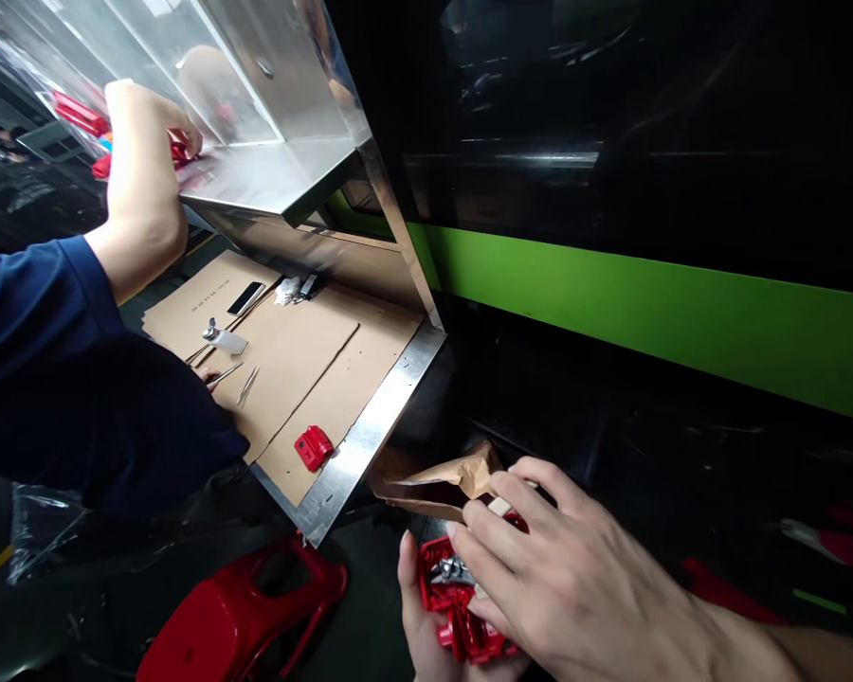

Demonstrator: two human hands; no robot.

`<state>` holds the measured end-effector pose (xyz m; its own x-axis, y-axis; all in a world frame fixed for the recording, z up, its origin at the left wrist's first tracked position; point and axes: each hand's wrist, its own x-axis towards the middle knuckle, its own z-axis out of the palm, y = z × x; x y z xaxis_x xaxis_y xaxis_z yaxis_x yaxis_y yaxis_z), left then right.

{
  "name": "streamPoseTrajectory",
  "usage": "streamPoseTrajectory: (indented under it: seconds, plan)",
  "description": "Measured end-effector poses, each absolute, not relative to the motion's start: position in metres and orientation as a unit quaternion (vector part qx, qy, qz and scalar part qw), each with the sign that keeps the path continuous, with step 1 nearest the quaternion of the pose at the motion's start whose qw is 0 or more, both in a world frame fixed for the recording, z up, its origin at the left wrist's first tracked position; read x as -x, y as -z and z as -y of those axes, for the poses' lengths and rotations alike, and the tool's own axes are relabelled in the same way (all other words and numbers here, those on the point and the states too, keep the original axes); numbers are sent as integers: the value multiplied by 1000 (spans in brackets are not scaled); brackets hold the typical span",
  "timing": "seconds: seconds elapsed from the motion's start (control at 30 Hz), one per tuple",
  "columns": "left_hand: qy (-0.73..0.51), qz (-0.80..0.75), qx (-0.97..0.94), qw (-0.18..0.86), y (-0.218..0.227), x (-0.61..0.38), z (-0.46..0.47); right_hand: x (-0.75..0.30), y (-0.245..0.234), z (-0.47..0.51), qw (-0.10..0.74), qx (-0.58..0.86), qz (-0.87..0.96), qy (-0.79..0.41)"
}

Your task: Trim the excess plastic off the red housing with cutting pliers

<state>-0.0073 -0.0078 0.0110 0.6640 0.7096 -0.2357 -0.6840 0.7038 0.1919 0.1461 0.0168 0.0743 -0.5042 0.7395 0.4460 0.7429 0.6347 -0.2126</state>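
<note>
Low in front of me, my left hand [426,620] cups an open red plastic housing [473,635] from below. Shiny metal parts [451,570] show inside its hollow. My right hand [540,559] reaches over the housing from the right, fingers curled down close to it. Its fingertips partly cover the housing, and what they grip is hidden. A small pale piece [499,507] shows by its fingers, with a bit of red beside it. Just behind my hands is an open brown paper bag [455,478].
A co-worker in a navy sleeve [35,294] reaches onto a metal shelf [270,175]. The cardboard-covered bench [327,350] holds a red part [314,448], tweezers [248,385], a phone [245,298] and a small bottle [224,338]. A red stool [206,616] stands below; a black-and-green machine [611,303] is at right.
</note>
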Motion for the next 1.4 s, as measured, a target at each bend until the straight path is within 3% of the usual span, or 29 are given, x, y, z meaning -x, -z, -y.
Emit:
streamPoseTrajectory:
  seconds: [0.83, 1.4]
  plan:
    - [-363, -160, -60, 916, -11, 7, 11, -152, -73, -9, 259, 440, 860, 2]
    - [-351, -137, -19, 926, -2, -18, 16, -182, -60, -3, 270, 464, 841, -66]
